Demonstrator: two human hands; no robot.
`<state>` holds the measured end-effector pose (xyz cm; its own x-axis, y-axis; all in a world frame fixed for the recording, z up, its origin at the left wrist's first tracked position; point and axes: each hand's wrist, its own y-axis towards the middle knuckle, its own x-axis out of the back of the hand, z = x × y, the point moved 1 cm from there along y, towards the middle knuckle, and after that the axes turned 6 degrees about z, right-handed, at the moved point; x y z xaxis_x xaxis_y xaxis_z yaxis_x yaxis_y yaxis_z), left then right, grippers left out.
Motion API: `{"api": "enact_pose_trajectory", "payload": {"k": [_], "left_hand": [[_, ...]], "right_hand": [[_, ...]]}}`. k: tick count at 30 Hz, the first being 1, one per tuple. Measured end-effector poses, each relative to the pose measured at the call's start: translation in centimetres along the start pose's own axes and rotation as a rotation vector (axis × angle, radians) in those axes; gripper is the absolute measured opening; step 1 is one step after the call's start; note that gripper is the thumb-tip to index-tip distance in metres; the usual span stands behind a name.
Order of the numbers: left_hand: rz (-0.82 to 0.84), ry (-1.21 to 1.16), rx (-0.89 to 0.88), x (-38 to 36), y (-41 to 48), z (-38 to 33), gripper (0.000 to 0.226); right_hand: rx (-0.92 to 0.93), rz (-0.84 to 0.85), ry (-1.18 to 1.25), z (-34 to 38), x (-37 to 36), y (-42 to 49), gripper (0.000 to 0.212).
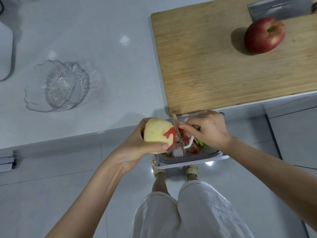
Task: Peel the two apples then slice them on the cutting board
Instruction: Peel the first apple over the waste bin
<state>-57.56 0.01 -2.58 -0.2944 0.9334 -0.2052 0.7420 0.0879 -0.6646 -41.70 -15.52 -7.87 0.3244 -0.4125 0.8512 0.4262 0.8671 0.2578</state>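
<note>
My left hand (137,148) grips a mostly peeled apple (157,133), pale yellow with a patch of red skin left on its right side. My right hand (207,129) holds a peeler (186,142) against that red patch, over a bin. A whole red apple (265,35) lies on the wooden cutting board (214,69) at the upper right. A cleaver blade (277,9) rests at the board's far edge, just behind the red apple.
A clear glass bowl (60,86) stands on the white counter (94,40) to the left. A waste bin (190,155) with peels and scraps sits on the floor below the counter edge, in front of my feet. A white object (5,50) lies at the far left.
</note>
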Motion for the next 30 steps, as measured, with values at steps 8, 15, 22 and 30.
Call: {"api": "enact_pose_trajectory", "payload": {"k": [8,15,22,30], "left_hand": [[-0.036,0.101,0.062,0.6,0.7,0.8,0.093],[0.067,0.159,0.064,0.7,1.7,1.1,0.096],[0.083,0.133,0.050,0.4,2.2,1.3,0.097],[0.072,-0.002,0.065,-0.3,1.7,1.6,0.092]], "right_hand": [[-0.026,-0.118,0.051,2.7,2.8,1.7,0.042],[0.222,-0.142,-0.088,3.7,2.6,2.3,0.041],[0.188,-0.185,-0.027,2.7,2.5,1.5,0.036],[-0.016,-0.104,0.008,0.3,0.9,-1.2,0.033]]}}
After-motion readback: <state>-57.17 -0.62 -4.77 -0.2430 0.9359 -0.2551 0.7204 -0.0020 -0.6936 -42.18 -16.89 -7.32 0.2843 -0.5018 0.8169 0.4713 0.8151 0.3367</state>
